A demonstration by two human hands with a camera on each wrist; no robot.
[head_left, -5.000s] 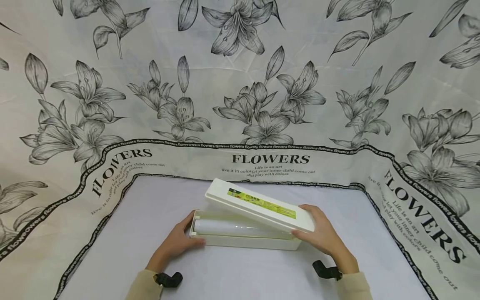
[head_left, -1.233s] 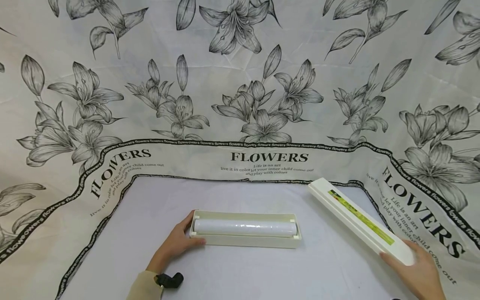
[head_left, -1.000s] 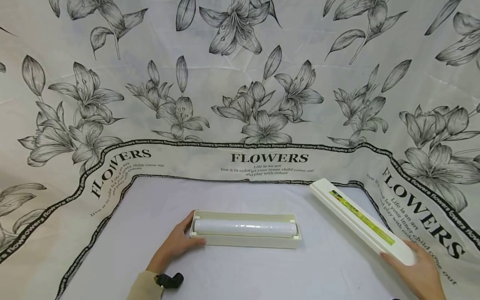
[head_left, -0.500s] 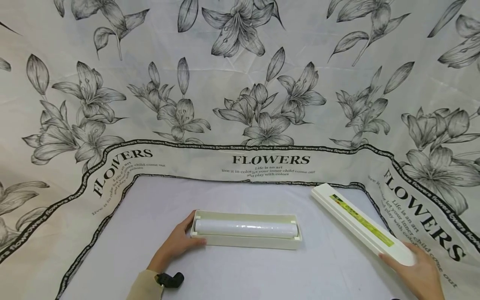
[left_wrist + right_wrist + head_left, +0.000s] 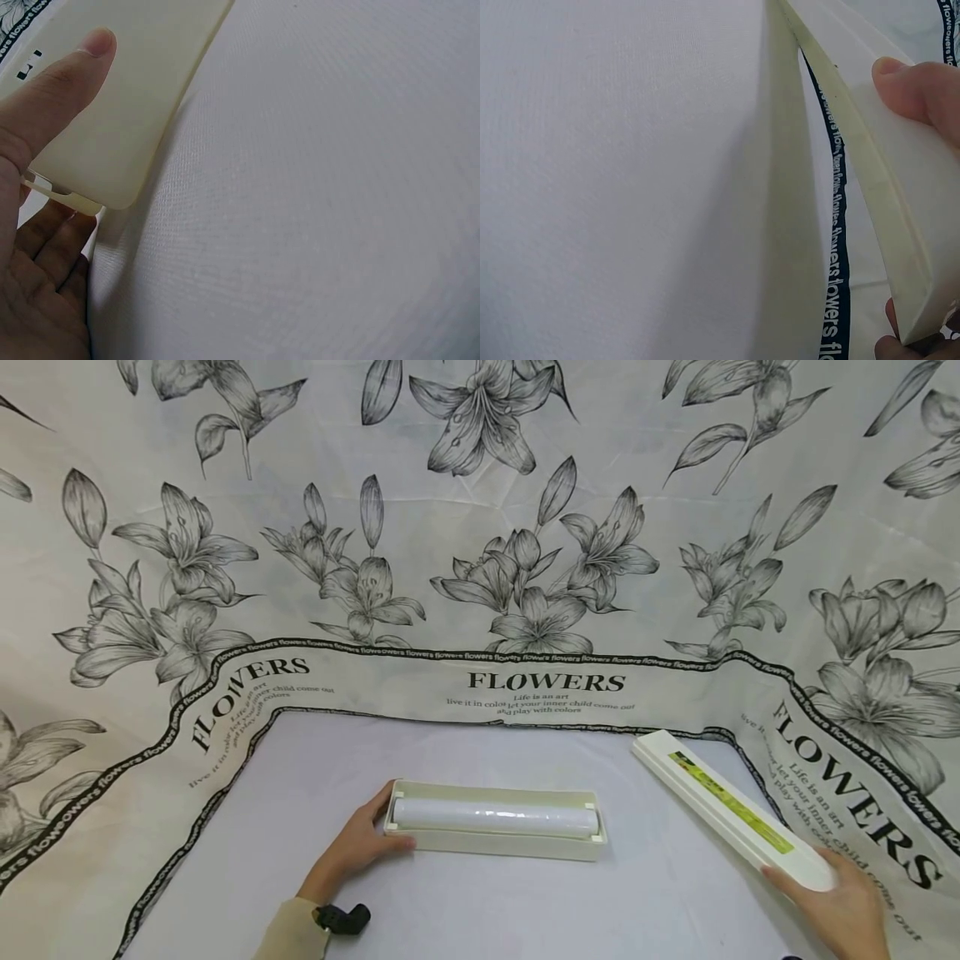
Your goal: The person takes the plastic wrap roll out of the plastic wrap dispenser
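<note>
A long cream box (image 5: 502, 845) lies on the white cloth in the head view, with a roll of clear plastic wrap (image 5: 495, 815) inside. My left hand (image 5: 362, 843) grips the box's left end, thumb on the front wall and fingers behind it. In the left wrist view the thumb (image 5: 79, 71) lies along the cream wall. My right hand (image 5: 847, 893) holds the near end of the box's white lid (image 5: 731, 814), which bears a yellow-green label and slants away to the back. In the right wrist view the thumb (image 5: 911, 82) presses the lid's top, and its rim stands over the cloth.
White cloth (image 5: 480, 910) covers the table. A fabric backdrop (image 5: 390, 681) with flower drawings and black-edged lettering rises behind and on both sides. A black wrist camera (image 5: 343, 918) is strapped to the left wrist.
Since five seconds ago my right hand has lifted the lid off the box and carried it to the right. Lately the lid's far end has dipped slightly. My left hand has kept its grip.
</note>
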